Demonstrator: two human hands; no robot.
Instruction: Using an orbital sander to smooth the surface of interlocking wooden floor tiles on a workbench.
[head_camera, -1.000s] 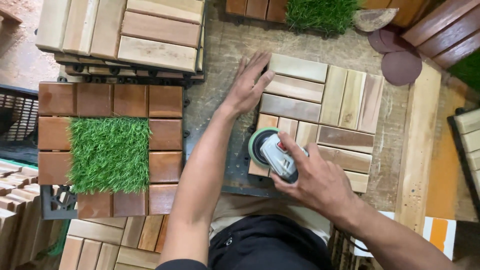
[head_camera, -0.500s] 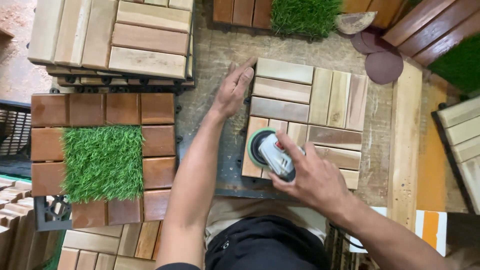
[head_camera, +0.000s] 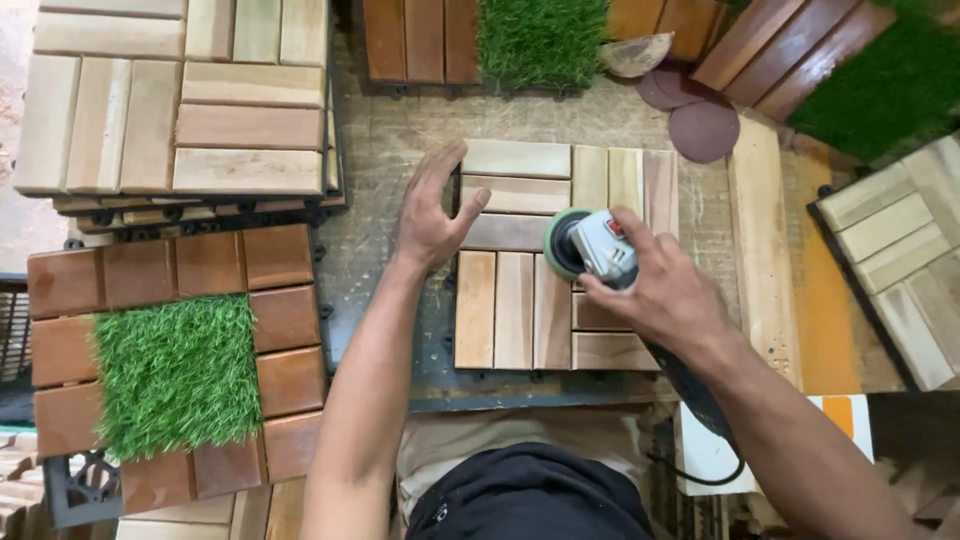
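While the person leans over the bench, the right hand (head_camera: 665, 290) is wrapped around a grey sander (head_camera: 597, 245) with a green-rimmed pad, fingers closed on its body, pressing it onto the pale wooden slat tile (head_camera: 510, 300) lying in the middle of the worktop (head_camera: 400, 140). The sander sits near the tile's centre, a little right of it. The left hand (head_camera: 432, 215) lies open and flat at the tile's left edge — gripping nothing, thumb resting on a slat. Off to the left sits a reddish tile with a square of artificial grass (head_camera: 175, 375). Farther back, a stack of pale slat tiles (head_camera: 190, 100) stands at the left, and dark round sanding discs (head_camera: 700, 125) lie beyond the tile — near another grass tile (head_camera: 540, 40).
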